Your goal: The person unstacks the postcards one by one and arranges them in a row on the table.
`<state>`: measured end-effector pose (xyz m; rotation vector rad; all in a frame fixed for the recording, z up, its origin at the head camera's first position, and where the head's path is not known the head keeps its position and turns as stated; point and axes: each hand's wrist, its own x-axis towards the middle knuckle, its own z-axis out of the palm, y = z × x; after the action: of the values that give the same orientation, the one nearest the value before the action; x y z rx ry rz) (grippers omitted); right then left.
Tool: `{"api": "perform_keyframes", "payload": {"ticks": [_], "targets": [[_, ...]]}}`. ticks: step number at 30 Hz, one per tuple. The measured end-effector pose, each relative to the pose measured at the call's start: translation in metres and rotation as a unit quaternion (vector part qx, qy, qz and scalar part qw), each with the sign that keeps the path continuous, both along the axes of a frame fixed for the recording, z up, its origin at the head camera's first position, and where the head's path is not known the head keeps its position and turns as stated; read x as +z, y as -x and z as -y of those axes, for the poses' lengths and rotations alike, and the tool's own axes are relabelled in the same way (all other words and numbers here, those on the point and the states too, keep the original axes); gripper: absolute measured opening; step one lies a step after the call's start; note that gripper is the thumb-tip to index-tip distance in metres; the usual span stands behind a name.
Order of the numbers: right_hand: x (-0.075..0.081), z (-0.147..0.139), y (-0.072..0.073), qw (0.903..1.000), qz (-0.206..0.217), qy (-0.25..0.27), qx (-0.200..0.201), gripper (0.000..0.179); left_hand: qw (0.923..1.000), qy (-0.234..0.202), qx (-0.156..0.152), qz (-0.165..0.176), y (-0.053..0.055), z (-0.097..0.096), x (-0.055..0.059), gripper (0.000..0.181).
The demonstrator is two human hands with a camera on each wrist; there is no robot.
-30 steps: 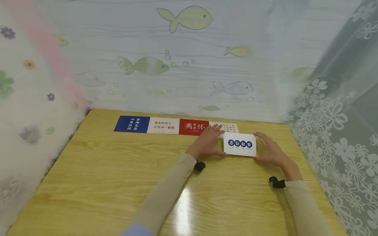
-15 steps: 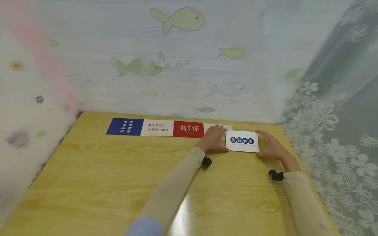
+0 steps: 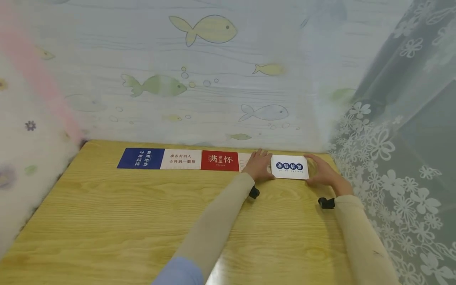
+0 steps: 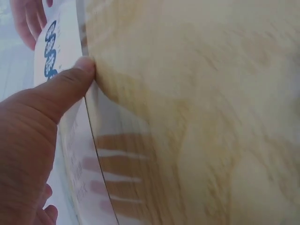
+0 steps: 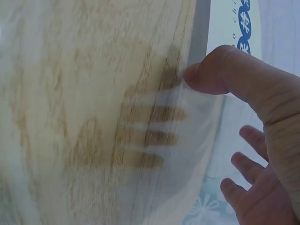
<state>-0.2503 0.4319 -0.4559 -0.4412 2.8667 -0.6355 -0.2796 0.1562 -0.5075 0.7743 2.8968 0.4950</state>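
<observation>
A white card with a row of blue circles bearing characters lies between my two hands near the table's back right, at the end of a row. My left hand holds its left end, thumb at the near corner and fingers along the far side. At the right end my right hand spans the card from near to far corner with thumb and forefinger. Under the left hand, a pale card is partly hidden. The left wrist view shows the left thumb at the near edge of the white card.
Further left in the row are a red card, a cream card and a blue card. The wooden table meets a fish-patterned curtain behind. A lace curtain hangs along the right edge.
Both hands have brought the white card back toward the far edge, into line beside the pale card. The head view has turned slightly to the right.
</observation>
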Motion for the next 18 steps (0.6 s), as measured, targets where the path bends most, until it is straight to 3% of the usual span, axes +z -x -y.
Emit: {"api": "perform_keyframes", "payload": {"ticks": [6, 18], "targets": [[0.004, -0.002, 0.006, 0.9995, 0.018, -0.016, -0.022, 0.106, 0.9998, 0.019, 0.006, 0.004, -0.001, -0.009, 0.008, 0.098], [0.007, -0.002, 0.009, 0.9993, 0.036, -0.003, -0.010, 0.105, 0.9990, 0.041, 0.016, -0.004, -0.002, -0.015, 0.005, 0.096]]}}
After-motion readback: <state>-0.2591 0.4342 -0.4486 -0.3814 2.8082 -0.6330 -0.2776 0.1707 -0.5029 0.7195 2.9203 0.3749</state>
